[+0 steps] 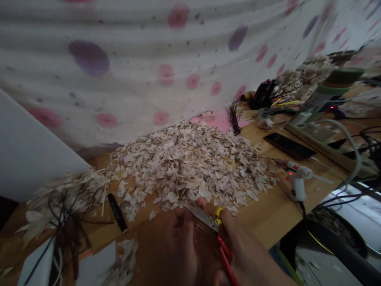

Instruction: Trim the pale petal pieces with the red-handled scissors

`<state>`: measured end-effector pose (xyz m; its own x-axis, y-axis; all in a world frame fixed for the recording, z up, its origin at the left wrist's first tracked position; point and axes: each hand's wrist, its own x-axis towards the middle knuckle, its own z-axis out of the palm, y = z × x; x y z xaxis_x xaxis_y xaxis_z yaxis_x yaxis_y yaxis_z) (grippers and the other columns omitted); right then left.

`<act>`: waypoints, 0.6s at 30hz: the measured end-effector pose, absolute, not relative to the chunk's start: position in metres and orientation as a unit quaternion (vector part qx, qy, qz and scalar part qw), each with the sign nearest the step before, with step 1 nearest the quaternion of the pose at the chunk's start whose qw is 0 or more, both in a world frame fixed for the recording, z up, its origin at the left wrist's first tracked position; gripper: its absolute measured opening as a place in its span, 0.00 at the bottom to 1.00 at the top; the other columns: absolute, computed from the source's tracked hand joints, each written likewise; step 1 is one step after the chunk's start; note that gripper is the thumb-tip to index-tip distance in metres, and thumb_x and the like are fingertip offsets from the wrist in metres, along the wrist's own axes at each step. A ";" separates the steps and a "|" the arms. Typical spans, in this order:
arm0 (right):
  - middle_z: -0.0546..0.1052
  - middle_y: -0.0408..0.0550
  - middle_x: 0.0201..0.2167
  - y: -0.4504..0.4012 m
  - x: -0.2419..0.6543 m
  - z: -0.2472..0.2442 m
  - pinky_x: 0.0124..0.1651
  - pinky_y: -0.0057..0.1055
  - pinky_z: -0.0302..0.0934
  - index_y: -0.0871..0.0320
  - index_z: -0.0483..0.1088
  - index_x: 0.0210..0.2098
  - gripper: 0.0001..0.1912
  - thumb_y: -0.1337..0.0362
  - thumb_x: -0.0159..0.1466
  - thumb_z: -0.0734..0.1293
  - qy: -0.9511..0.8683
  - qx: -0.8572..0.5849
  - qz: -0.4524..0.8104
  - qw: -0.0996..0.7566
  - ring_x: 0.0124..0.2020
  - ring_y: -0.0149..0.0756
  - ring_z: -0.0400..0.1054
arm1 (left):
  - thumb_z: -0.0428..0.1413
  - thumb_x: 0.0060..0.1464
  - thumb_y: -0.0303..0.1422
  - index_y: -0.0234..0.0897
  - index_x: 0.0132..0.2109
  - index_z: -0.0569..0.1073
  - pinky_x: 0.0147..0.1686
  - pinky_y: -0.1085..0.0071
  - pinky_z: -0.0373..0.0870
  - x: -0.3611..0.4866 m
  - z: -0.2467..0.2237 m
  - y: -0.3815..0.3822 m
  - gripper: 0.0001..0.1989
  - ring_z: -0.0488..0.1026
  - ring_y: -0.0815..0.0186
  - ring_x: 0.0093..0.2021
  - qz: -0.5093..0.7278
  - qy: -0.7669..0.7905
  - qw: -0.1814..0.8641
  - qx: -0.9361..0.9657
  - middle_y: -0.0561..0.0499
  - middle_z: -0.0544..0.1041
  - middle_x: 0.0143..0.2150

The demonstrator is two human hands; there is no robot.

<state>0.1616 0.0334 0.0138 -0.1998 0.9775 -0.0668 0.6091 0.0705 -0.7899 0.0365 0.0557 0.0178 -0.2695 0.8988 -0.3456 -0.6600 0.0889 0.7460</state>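
My right hand (238, 238) is wrapped round a pair of scissors (205, 217) with red handles and a yellow part near the pivot. The blades point up and left, across the fingertips of my left hand (186, 246). My left thumb and fingers are pinched together beside the blades; whatever they hold is too small or hidden to make out. Just beyond both hands spreads a large heap of pale, papery petal-like pieces (190, 159) on the wooden table (262, 222).
A black marker (117, 212) and dark thin twigs (67, 222) lie at left, by a white board (32, 151). On the right are a phone (289, 145), a white glue gun (297, 186), a power strip (327, 143) and cables. A patterned curtain (133, 91) hangs behind.
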 end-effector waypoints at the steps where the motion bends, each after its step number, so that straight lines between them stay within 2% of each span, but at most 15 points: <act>1: 0.75 0.53 0.31 0.034 0.161 0.013 0.31 0.36 0.61 0.56 0.63 0.38 0.36 0.35 0.46 0.73 -0.688 -0.582 0.356 0.246 0.30 0.45 0.68 | 0.69 0.42 0.44 0.39 0.29 0.71 0.39 0.66 0.77 0.037 0.018 0.055 0.17 0.82 0.60 0.36 0.660 0.447 0.589 0.136 0.50 0.83 0.35; 3: 0.75 0.52 0.31 0.034 0.162 0.014 0.30 0.35 0.60 0.56 0.63 0.39 0.35 0.35 0.47 0.73 -0.689 -0.587 0.356 0.231 0.30 0.45 0.68 | 0.69 0.43 0.44 0.39 0.30 0.71 0.40 0.67 0.77 0.037 0.019 0.054 0.17 0.82 0.59 0.38 0.658 0.457 0.579 0.147 0.50 0.83 0.35; 8: 0.75 0.54 0.33 0.037 0.163 0.014 0.32 0.38 0.63 0.57 0.65 0.43 0.41 0.31 0.44 0.71 -0.685 -0.566 0.380 0.258 0.30 0.47 0.69 | 0.67 0.45 0.44 0.40 0.29 0.71 0.40 0.66 0.77 0.034 0.020 0.053 0.16 0.81 0.58 0.40 0.633 0.449 0.609 0.162 0.50 0.83 0.35; 11: 0.76 0.52 0.31 0.039 0.163 0.013 0.33 0.39 0.64 0.55 0.67 0.44 0.40 0.33 0.43 0.73 -0.676 -0.555 0.399 0.276 0.30 0.49 0.69 | 0.67 0.47 0.44 0.40 0.31 0.72 0.39 0.65 0.77 0.032 0.016 0.053 0.15 0.81 0.58 0.39 0.633 0.441 0.613 0.170 0.50 0.83 0.35; 15: 0.75 0.51 0.29 0.039 0.167 0.014 0.31 0.37 0.61 0.54 0.67 0.38 0.36 0.34 0.43 0.74 -0.674 -0.569 0.400 0.248 0.29 0.48 0.68 | 0.67 0.48 0.43 0.39 0.31 0.73 0.40 0.67 0.77 0.029 0.008 0.054 0.14 0.81 0.60 0.38 0.642 0.442 0.598 0.187 0.50 0.83 0.35; 18: 0.74 0.48 0.27 0.039 0.173 0.016 0.27 0.32 0.56 0.53 0.60 0.30 0.32 0.36 0.45 0.74 -0.682 -0.593 0.367 0.218 0.25 0.41 0.65 | 0.66 0.49 0.41 0.39 0.32 0.74 0.42 0.67 0.77 0.027 0.005 0.052 0.13 0.81 0.60 0.40 0.639 0.454 0.580 0.220 0.50 0.83 0.36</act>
